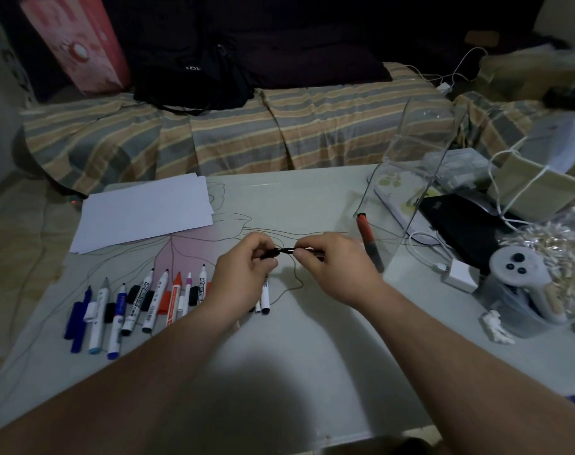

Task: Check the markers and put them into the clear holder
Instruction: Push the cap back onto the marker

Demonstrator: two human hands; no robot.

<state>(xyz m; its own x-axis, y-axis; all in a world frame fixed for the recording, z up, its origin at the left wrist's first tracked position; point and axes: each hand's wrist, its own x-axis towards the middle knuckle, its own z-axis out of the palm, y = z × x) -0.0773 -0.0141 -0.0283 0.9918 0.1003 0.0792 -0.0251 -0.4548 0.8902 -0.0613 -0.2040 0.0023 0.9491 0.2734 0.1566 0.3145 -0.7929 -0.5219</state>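
Note:
Both hands meet over the middle of the table. My left hand (243,270) pinches a black cap (270,253). My right hand (332,264) pinches the black marker (291,249) by its body; cap and marker tip are close together between the fingers. A row of several markers (141,300) lies on the table to the left, most uncapped with their caps beside them. The tall clear holder (407,178) stands to the right with one red marker (368,239) leaning inside it.
White paper sheets (148,211) lie at the back left of the table (296,339). On the right are a black notebook (466,228), a white charger with cable (460,274), a game controller (519,274) and shiny ribbon. A striped bed stands behind.

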